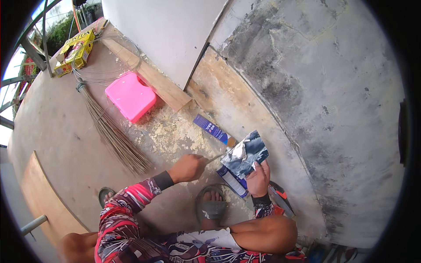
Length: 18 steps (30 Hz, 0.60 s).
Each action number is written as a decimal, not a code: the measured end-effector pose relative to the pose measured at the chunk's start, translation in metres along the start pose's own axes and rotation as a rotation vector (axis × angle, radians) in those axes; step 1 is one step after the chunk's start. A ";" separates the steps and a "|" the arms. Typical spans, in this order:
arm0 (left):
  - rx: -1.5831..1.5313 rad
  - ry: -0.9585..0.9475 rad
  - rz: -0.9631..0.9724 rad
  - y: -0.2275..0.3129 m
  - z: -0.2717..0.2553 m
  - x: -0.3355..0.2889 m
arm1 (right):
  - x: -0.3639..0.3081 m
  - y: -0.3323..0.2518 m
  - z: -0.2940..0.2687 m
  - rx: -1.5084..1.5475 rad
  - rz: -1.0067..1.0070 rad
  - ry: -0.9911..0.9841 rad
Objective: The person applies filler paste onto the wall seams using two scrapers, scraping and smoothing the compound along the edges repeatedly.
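My left hand is closed around a thin tool, its slim shaft reaching toward a flat blue-grey sheet. The tool's far end is hard to make out. My right hand grips that sheet by its near edge, thumb on top. A lump of white paste sits on the sheet, with smears around it. Beyond the sheet lies a blue cartridge tube. Another blue and white tube is on the floor, partly under the sheet and beside my right hand.
A pink plastic case and a stick broom lie on the floor to the left. Behind them are a wooden plank, loose wire and a yellow box. An orange and black tool rests near my right knee. A stained wall rises at right.
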<state>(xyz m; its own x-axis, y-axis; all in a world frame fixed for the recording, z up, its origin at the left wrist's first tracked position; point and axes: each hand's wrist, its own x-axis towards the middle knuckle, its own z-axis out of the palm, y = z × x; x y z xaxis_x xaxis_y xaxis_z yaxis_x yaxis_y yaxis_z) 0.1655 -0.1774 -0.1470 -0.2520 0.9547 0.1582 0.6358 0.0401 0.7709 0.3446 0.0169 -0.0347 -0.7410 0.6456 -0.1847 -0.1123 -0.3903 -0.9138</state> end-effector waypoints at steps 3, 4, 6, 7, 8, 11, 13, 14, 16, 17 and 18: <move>-0.332 0.283 -0.260 0.007 -0.023 0.013 | 0.007 -0.003 -0.006 -0.084 -0.061 0.004; -0.386 0.411 -0.250 0.002 -0.023 0.017 | 0.006 -0.006 -0.004 -0.103 -0.048 0.002; -1.087 0.495 -0.349 0.024 -0.043 0.034 | 0.016 -0.012 0.000 -0.075 -0.007 0.018; -1.124 0.464 -0.335 0.028 -0.052 0.038 | 0.022 -0.009 -0.004 -0.090 -0.013 0.019; -1.161 0.436 -0.324 0.030 -0.055 0.034 | 0.020 -0.006 -0.007 -0.106 -0.016 0.018; -0.756 0.355 -0.222 0.027 -0.051 0.030 | 0.021 -0.010 -0.005 -0.177 -0.057 -0.001; -0.360 0.367 0.004 0.040 -0.054 0.033 | 0.017 -0.007 -0.012 -0.166 -0.039 0.030; -0.366 0.354 0.010 0.044 -0.057 0.037 | 0.015 -0.007 -0.016 -0.164 -0.024 0.045; 0.034 0.283 0.262 0.048 -0.062 0.042 | 0.014 -0.006 -0.026 -0.191 -0.015 0.054; 0.053 0.260 0.269 0.052 -0.061 0.042 | 0.013 -0.004 -0.031 -0.221 -0.003 0.049; 0.050 0.252 0.272 0.056 -0.061 0.043 | 0.011 -0.003 -0.036 -0.252 0.008 0.044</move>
<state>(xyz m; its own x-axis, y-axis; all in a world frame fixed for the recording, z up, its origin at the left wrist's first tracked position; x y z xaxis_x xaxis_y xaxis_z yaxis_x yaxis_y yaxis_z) 0.1458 -0.1524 -0.0596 -0.2363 0.8302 0.5049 0.7374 -0.1851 0.6496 0.3603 0.0491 -0.0467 -0.7107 0.6735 -0.2033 0.0661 -0.2237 -0.9724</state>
